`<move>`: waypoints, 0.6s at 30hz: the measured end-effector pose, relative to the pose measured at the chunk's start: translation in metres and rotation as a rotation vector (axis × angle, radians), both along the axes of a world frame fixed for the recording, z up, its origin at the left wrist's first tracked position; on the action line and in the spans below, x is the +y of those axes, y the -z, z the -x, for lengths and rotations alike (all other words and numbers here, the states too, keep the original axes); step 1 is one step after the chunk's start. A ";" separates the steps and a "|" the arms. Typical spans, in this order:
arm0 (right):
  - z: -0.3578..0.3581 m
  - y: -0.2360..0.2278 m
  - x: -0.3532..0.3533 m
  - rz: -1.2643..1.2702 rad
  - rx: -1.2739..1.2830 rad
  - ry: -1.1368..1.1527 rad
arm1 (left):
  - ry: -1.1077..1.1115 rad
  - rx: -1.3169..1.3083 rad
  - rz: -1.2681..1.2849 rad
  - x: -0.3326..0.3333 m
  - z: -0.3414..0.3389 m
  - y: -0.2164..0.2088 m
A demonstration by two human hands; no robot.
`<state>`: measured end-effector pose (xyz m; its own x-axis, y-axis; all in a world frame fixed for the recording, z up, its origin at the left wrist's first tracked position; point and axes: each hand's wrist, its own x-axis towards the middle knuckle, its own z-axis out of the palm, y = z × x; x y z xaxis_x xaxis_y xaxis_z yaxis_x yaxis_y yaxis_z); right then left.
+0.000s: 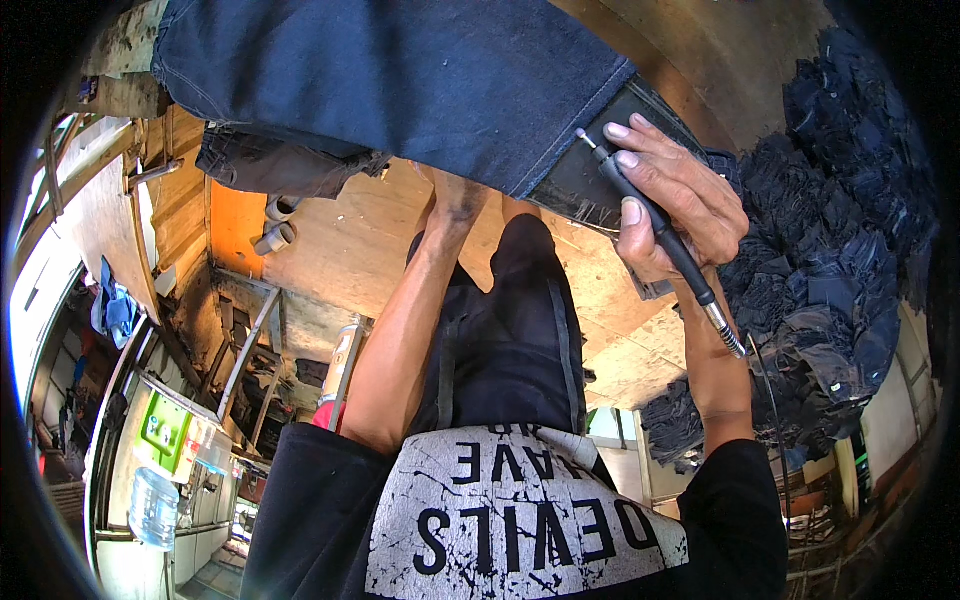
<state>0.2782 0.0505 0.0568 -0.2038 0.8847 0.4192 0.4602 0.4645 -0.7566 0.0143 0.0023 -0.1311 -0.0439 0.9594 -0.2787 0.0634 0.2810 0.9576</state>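
Observation:
A dark blue denim garment [400,80] lies across the far side in front of me, its stitched edge slanting down to the right. Beyond that edge shows a blackish, worn strip [575,195]. My right hand [685,195] is closed around a black pen-shaped rotary grinder [655,215]; thumb and fingers wrap its body. The grinder's small rounded tip [581,134] is at the stitched edge; whether it touches the cloth I cannot tell. My left hand [458,192] reaches under the denim, so its fingers are hidden.
Dark cloth pieces [830,250] are heaped high on the right. Another dark garment [270,160] hangs under the denim at left. A thin cable [768,390] hangs by my right forearm. At lower left are a clear water jug [154,505] and a green tray [166,432].

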 end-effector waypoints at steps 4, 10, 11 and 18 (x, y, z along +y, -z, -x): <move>0.000 0.002 0.000 -0.010 0.016 0.037 | 0.010 0.011 -0.001 0.001 -0.001 -0.002; 0.000 0.002 0.000 -0.018 0.004 0.079 | 0.021 0.014 -0.004 0.006 -0.003 -0.006; 0.000 0.002 0.000 -0.018 -0.001 0.083 | 0.024 0.012 -0.002 0.006 -0.004 -0.007; 0.003 0.002 0.000 -0.012 0.009 0.137 | 0.035 0.015 -0.001 0.007 -0.005 -0.014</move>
<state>0.2754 0.0509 0.0547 -0.0776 0.8988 0.4314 0.5134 0.4070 -0.7555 0.0198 0.0092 -0.1166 -0.0145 0.9606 -0.2775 0.0873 0.2777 0.9567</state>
